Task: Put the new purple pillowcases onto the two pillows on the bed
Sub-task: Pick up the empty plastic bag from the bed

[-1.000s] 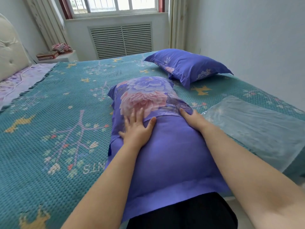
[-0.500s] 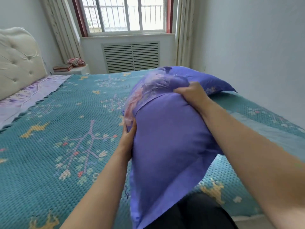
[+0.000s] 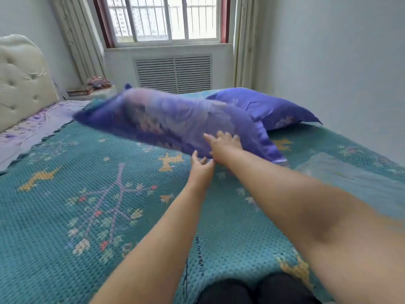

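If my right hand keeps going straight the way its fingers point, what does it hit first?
Most likely the blurred purple pillow just ahead of the right hand; whether the fingertips already touch it is unclear.

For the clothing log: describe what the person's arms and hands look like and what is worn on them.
Both forearms are bare all the way to the frame edge, with no sleeve in view. The left hand and right hand wear no gloves; no watch, bracelet or ring can be made out, though the hands are somewhat blurred. Dark clothing covers the knees at the bottom edge.
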